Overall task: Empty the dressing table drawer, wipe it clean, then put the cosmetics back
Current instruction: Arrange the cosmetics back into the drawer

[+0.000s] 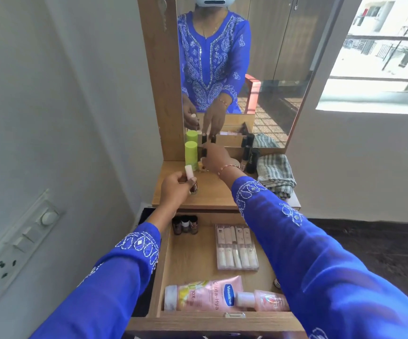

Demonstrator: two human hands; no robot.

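The wooden drawer (pixel 168 270) is pulled out below the dressing table top (pixel 212 192). In it lie a pink Vaseline lotion tube (pixel 205 293), a small pink bottle (pixel 261 300), a clear brush case (pixel 237 247) and three small dark bottles (pixel 185 224) at the back left. My left hand (pixel 177 189) holds a nail polish bottle with a pale pink cap (pixel 190 176) above the table top. My right hand (pixel 216 157) reaches to the back and grips a small dark bottle (pixel 204 151) beside the green bottle (pixel 191 152).
Black tubes (pixel 250 157) and a folded striped cloth (pixel 275 173) sit at the right of the table top. The mirror (pixel 242 69) stands behind. A wall with a switch panel (pixel 14 250) is at the left, a window (pixel 381 52) at the right.
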